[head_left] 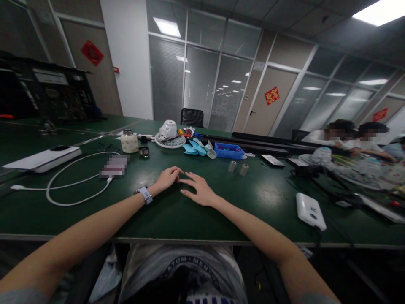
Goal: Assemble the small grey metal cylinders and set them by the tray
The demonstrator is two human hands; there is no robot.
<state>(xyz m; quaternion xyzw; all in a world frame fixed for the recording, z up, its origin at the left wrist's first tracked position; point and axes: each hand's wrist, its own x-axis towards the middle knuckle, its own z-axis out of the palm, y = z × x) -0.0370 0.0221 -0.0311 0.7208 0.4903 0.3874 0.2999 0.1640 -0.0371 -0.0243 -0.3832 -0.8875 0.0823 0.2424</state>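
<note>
My left hand [168,178], with a watch [144,194] on its wrist, rests on the green table [177,221] with fingers stretched out and nothing held. Close beside it lies my right hand [202,191], palm down, fingers spread and free of any object. The fingertips of both hands nearly meet; whether they touch I cannot tell. Beyond them sit light blue fan blades [195,147] and a white fan housing with its grille [171,138]. Two small metal cylinders [232,166] stand to the right, past my right hand.
A blue basket [229,150] stands behind the cylinders. On the left are a jar [129,142], a white cable [47,190] plugged into a blurred-out device [114,166], and a white flat box [44,159]. A white device [310,211] lies right. Two people sit far right.
</note>
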